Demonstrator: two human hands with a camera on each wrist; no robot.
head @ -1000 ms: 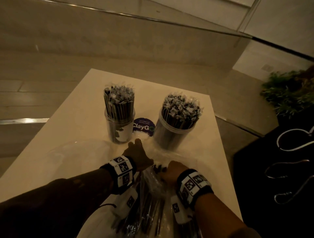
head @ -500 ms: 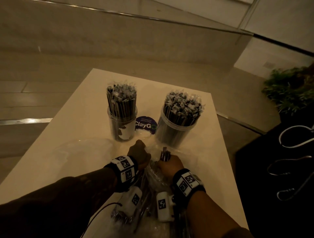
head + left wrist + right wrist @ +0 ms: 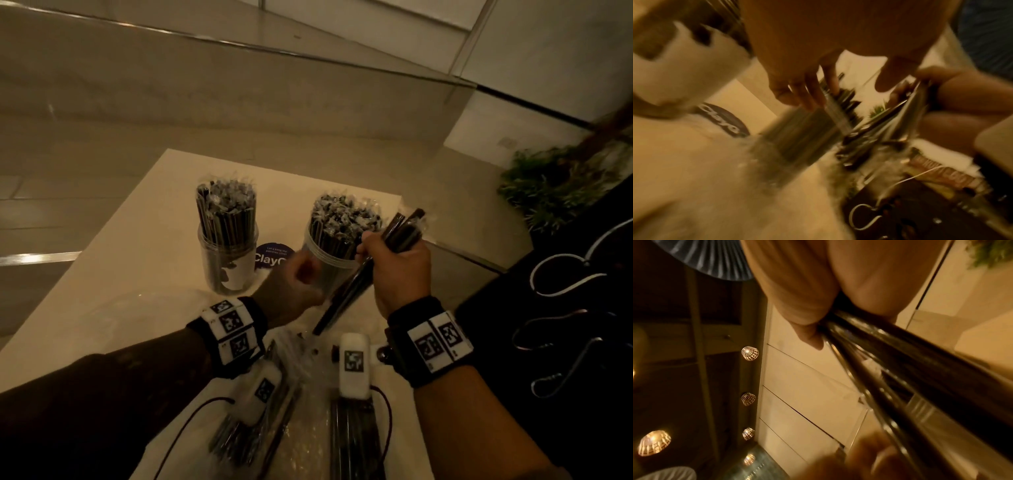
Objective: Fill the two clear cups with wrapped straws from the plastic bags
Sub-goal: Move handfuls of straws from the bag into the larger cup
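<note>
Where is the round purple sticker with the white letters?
In the head view, the round purple sticker lies flat on the white table, between the two clear cups full of wrapped straws, left cup and right cup.

Dim, warm light. A pale table stands on a tiled floor; a green plant sits far right. Caged ceiling lamps glow overhead.

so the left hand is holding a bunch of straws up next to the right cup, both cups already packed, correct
Not quite: it is the right hand that grips the bunch of straws beside the right cup, as the head view shows. Both cups, including the left cup, do look packed.
</note>
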